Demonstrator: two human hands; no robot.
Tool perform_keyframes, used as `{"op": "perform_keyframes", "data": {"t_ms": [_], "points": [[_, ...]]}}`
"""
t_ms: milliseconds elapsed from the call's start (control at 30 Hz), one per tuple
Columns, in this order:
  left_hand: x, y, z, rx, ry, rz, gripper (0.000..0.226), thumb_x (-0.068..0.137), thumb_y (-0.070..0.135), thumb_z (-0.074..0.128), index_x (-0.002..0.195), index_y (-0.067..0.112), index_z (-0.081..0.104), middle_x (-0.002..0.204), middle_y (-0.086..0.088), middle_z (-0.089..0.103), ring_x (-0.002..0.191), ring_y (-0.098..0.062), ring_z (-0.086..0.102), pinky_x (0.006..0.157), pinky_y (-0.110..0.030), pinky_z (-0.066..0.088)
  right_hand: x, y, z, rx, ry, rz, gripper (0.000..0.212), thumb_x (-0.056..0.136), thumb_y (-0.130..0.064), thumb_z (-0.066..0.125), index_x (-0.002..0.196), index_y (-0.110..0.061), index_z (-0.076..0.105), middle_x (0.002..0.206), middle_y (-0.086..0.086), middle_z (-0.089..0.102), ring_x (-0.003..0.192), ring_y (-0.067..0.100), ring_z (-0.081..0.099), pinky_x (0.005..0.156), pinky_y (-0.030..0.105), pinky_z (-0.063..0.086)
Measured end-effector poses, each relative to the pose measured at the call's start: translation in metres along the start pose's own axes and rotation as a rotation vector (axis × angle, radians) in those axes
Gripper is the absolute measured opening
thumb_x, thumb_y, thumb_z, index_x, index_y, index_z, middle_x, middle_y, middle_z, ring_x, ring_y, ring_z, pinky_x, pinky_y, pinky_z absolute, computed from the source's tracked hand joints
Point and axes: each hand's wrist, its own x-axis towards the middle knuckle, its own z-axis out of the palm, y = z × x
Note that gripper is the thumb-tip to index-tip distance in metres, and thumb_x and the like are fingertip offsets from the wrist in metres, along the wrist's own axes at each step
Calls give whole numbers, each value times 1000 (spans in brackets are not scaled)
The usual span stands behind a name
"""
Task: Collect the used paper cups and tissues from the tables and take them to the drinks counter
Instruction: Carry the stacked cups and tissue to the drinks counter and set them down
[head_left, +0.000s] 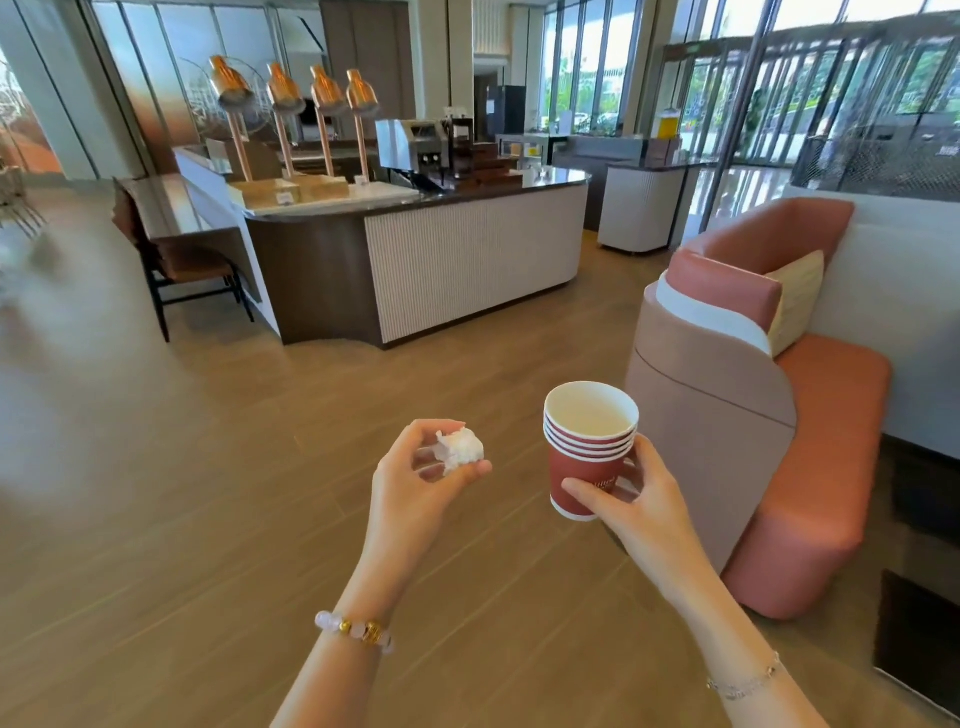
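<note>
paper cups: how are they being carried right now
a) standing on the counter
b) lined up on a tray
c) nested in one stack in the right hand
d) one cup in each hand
C: the red paper cups are nested in one stack that the right hand grips, while the left hand holds only a crumpled tissue.

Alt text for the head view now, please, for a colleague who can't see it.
The left hand holds a crumpled tissue and the right hand grips a stack of red paper cups above a wooden floor. A counter with copper lamps stands ahead; a pink sofa is on the right.
</note>
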Motion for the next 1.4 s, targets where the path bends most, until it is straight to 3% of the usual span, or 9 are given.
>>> {"op": "perform_keyframes", "data": {"t_ms": [233,433,567,667,767,967,1100,1400], "points": [[136,-51,39,11,-57,27,34,67,21,82,91,36,63,93,26,63,87,2,59,72,-20,51,128,41,12,-33,64,4,56,66,-37,82,108,-53,50,102,-37,59,97,-15,56,66,1,44],[282,-90,74,-42,-113,40,33,67,17,82,91,32,65,94,15,66,85,1,59,71,-10,47,264,65,28,-33,132,23,56,68,-32,83,112,-46,52,105,-25,64,98,-8,60,72,14,49],[373,-109,93,-38,-145,46,33,67,19,81,91,35,64,93,17,65,86,2,58,70,-11,48,354,72,39,-32,163,24,57,69,-29,82,116,-42,51,108,-23,62,98,-10,59,70,10,49],[428,-124,106,-29,-161,43,34,67,19,82,91,35,63,90,21,64,85,4,58,70,-16,49,408,83,44,-28,182,30,58,70,-26,82,118,-39,52,110,-17,63,99,-4,61,75,15,50],[477,-142,119,-20,-178,47,33,68,20,81,92,34,63,92,27,63,86,4,57,70,-17,49,459,99,48,-49,201,34,57,69,-28,83,113,-44,52,106,-22,63,97,-8,60,72,13,49],[577,-182,151,-22,-181,51,34,67,19,81,92,34,64,93,29,62,86,4,58,69,-8,46,568,137,46,-68,214,34,57,67,-33,84,112,-48,51,106,-25,63,96,-11,59,69,4,47],[651,-211,183,-8,-162,55,34,67,20,81,91,36,63,93,31,62,86,6,57,70,-8,47,655,165,39,-63,194,23,62,70,-32,83,123,-36,50,114,-17,63,102,-2,60,72,7,49],[846,-242,291,6,-188,74,34,67,22,82,87,41,62,91,32,61,85,3,58,68,-12,47,863,205,-1,-21,215,-8,62,70,-27,83,123,-30,52,114,-10,65,101,3,63,78,14,52]]}}
